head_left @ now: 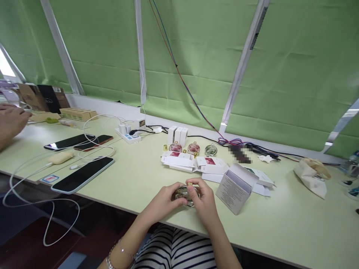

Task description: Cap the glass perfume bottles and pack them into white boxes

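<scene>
A long pale green table [280, 224] carries everything. On its left part lie three phones, the nearest one [82, 174] at the front edge, with white cables [98, 149] and a power strip [128, 135]. In the middle stand three small white boxes [177, 135], round glass bottles [193, 148], flat cartons [179, 161] and an open grey box [235, 188]. A crumpled bag [311, 175] lies at the right.

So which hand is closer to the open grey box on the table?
Right. The right hand is just left of the open grey box, holding a small glass bottle; the left hand is beyond the bottle, farther away.
</scene>
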A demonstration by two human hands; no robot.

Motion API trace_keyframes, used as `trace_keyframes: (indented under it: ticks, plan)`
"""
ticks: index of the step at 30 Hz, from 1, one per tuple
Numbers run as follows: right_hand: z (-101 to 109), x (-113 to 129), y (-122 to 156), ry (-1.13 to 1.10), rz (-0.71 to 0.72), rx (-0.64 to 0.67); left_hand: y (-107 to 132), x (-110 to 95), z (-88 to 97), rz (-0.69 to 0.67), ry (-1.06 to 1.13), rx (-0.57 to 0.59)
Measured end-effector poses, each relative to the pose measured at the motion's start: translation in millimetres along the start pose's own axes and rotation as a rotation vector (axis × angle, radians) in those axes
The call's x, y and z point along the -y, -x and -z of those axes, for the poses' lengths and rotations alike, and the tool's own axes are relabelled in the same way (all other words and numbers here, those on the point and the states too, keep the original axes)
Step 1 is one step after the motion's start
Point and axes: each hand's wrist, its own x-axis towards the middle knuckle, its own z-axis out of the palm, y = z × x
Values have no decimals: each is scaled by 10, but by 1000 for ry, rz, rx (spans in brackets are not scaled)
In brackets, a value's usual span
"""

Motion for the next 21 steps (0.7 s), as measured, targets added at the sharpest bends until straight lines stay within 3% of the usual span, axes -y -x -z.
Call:
trace_keyframes:
  ticks: [11, 21]
  plan:
    - [22, 24, -46, -113, -47, 19, 9, -16, -1, 5, -6, -5]
    - [121, 70, -104, -162, -45, 127, 8, -4, -7, 1, -35, -13]
